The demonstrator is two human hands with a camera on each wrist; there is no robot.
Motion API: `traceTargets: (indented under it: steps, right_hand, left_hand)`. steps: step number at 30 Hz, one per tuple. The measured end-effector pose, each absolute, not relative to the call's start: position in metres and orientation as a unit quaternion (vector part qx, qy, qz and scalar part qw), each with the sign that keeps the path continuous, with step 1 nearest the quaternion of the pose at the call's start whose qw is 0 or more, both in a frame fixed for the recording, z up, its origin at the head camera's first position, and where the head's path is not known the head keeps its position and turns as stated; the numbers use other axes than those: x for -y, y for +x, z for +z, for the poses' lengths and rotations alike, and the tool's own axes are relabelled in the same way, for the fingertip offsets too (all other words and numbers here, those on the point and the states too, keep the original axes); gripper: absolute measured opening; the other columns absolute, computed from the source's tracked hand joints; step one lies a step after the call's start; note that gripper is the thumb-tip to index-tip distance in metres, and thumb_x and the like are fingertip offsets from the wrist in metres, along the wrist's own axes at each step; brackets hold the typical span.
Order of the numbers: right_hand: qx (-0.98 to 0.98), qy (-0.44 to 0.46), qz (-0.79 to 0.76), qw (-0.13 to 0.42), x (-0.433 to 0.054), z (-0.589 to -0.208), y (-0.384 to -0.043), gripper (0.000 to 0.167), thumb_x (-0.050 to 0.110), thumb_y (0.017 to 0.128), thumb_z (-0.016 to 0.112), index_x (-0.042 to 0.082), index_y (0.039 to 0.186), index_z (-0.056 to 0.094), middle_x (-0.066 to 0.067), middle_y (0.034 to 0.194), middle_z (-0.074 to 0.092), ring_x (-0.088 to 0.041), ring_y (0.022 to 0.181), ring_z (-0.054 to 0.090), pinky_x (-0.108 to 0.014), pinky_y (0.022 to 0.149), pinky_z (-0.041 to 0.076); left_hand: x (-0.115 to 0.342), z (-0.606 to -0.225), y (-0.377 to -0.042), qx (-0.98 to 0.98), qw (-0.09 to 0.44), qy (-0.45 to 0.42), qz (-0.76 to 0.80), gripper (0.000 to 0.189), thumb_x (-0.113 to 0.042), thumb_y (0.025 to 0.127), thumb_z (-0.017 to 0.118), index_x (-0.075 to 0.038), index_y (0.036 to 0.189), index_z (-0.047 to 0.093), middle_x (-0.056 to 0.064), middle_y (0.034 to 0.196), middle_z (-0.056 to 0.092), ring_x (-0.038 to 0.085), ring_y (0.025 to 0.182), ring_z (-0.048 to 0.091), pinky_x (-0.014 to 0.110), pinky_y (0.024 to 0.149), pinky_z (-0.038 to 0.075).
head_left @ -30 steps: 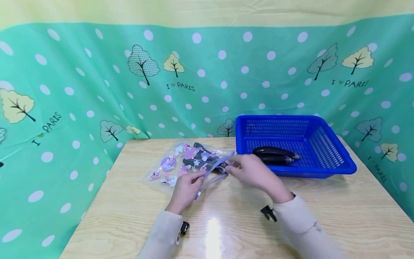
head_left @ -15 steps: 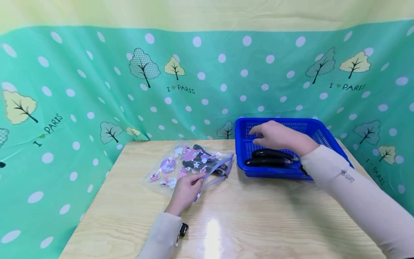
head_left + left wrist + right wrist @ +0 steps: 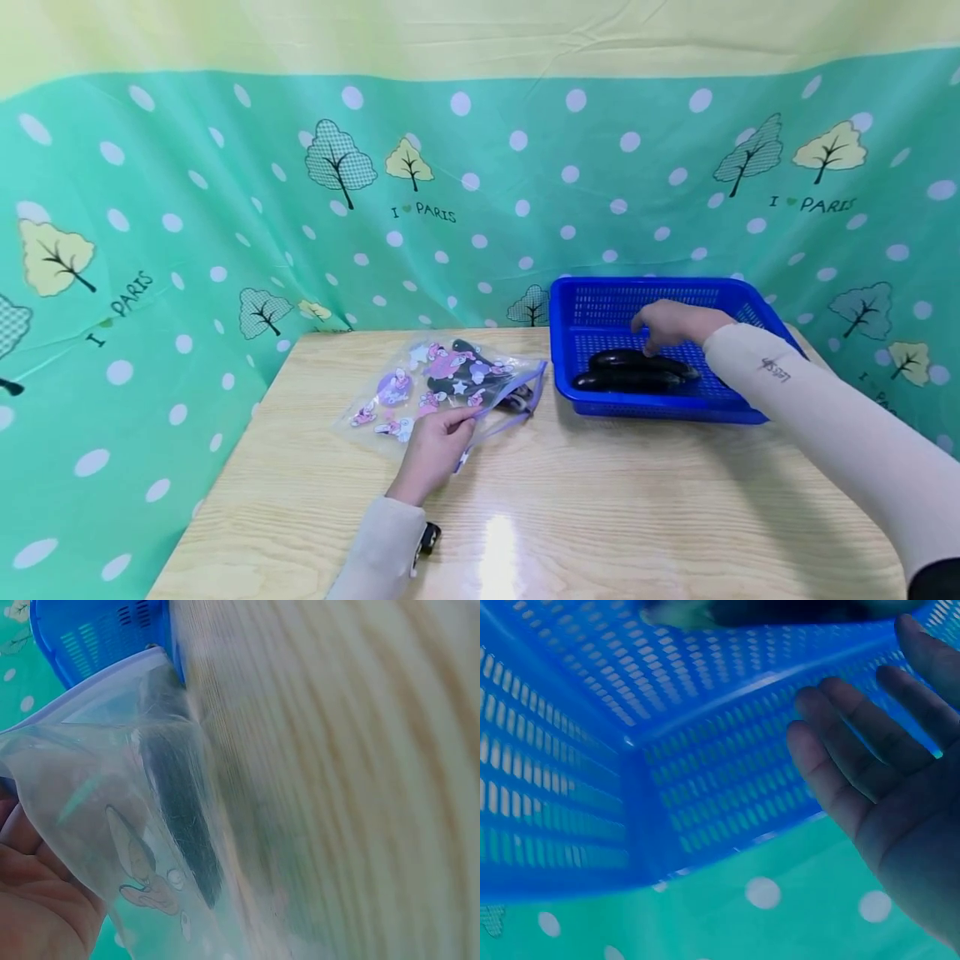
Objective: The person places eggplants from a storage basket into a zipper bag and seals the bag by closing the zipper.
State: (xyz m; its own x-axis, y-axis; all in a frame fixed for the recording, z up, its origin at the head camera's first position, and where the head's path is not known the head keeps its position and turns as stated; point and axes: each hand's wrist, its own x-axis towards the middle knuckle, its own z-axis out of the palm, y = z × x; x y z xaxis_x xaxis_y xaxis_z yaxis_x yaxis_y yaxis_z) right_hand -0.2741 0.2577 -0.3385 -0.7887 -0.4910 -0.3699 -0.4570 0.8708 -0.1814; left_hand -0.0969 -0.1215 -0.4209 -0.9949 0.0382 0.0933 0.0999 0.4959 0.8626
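My left hand (image 3: 435, 442) pinches the near edge of the mouth of a clear zip bag (image 3: 360, 392) printed with pink and purple cartoon figures. Dark eggplants (image 3: 176, 799) lie inside the bag, stems toward its opening, partly covered by the prints. Two glossy dark eggplants (image 3: 628, 381) rest side by side in a blue plastic basket (image 3: 667, 410). Over them reaches my right hand (image 3: 678, 323), its fingertips right at the rear eggplant in the head view. In the right wrist view its fingers (image 3: 832, 769) are spread and extended below an eggplant (image 3: 802, 611) at the top edge.
The basket, with perforated walls, stands at the back right of the wooden table (image 3: 600, 508), just right of the bag's mouth. A green dotted curtain (image 3: 450, 250) hangs behind and at both sides.
My right hand has left the bag's mouth and moved right, over the basket, then down to the eggplants. My left hand keeps holding the bag's edge.
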Motion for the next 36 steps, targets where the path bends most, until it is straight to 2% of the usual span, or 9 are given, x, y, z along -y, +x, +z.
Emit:
traceTargets:
  steps: [9,15,19,22,24,31,36]
  right_hand:
    - [-0.931,-0.270,-0.043,0.243,-0.262,-0.356,-0.277,0.045,0.018,0.097,0.070,-0.004,0.135,0.060,-0.029,0.137,0.055,-0.051,0.130,0.044,-0.059,0.103,0.041]
    - [-0.929,-0.298,-0.036,0.217,-0.251,-0.369,-0.282,0.040,0.015,0.098,0.068,-0.005,0.132,0.063,-0.026,0.133,0.060,-0.048,0.129,0.048,-0.057,0.105,0.041]
    - [-0.932,-0.294,-0.063,0.203,-0.244,-0.375,-0.284,0.056,0.021,0.099,0.067,0.000,0.148,0.048,-0.027,0.143,0.051,-0.048,0.134,0.043,-0.059,0.109,0.035]
    - [-0.933,-0.267,-0.079,0.228,-0.240,-0.376,-0.284,0.074,0.033,0.100,0.066,0.010,0.159,0.029,-0.029,0.153,0.037,-0.050,0.139,0.033,-0.063,0.112,0.027]
    - [-0.932,-0.252,-0.076,0.250,-0.238,-0.375,-0.284,0.079,0.038,0.100,0.063,0.014,0.162,0.020,-0.029,0.156,0.030,-0.052,0.141,0.027,-0.066,0.112,0.022]
    - [-0.929,-0.221,-0.064,0.290,-0.243,-0.374,-0.286,0.086,0.051,0.101,0.055,0.013,0.163,0.009,-0.033,0.158,0.022,-0.055,0.142,0.020,-0.070,0.111,0.017]
    - [-0.925,-0.171,-0.055,0.335,-0.253,-0.378,-0.288,0.092,0.066,0.098,0.047,0.016,0.163,0.005,-0.033,0.160,0.015,-0.059,0.142,0.014,-0.076,0.107,0.016]
  left_hand:
    - [0.123,-0.421,-0.098,0.864,0.027,-0.035,-0.501,0.026,-0.014,0.098,0.064,-0.013,0.121,0.075,0.007,0.109,0.072,0.009,0.046,0.040,0.023,0.037,0.036]
    - [0.124,-0.424,-0.097,0.864,0.025,-0.035,-0.501,0.026,-0.014,0.098,0.064,-0.013,0.121,0.075,0.008,0.107,0.072,0.009,0.046,0.039,0.023,0.038,0.035]
    - [0.124,-0.424,-0.096,0.864,0.025,-0.033,-0.502,0.026,-0.014,0.098,0.063,-0.014,0.121,0.075,0.007,0.105,0.072,0.010,0.045,0.038,0.023,0.038,0.034]
    - [0.124,-0.424,-0.096,0.864,0.025,-0.031,-0.502,0.026,-0.014,0.098,0.063,-0.014,0.121,0.075,0.007,0.104,0.071,0.010,0.044,0.037,0.023,0.038,0.033]
    - [0.123,-0.425,-0.097,0.864,0.025,-0.032,-0.501,0.026,-0.014,0.099,0.063,-0.014,0.121,0.075,0.007,0.102,0.071,0.010,0.044,0.036,0.022,0.038,0.033]
    - [0.123,-0.423,-0.098,0.863,0.028,-0.036,-0.503,0.026,-0.013,0.098,0.063,-0.013,0.121,0.075,0.009,0.091,0.070,0.009,0.043,0.036,0.021,0.037,0.032]
    - [0.123,-0.423,-0.099,0.861,0.029,-0.039,-0.506,0.026,-0.013,0.098,0.064,-0.013,0.121,0.075,0.011,0.093,0.071,0.009,0.042,0.036,0.022,0.037,0.032]
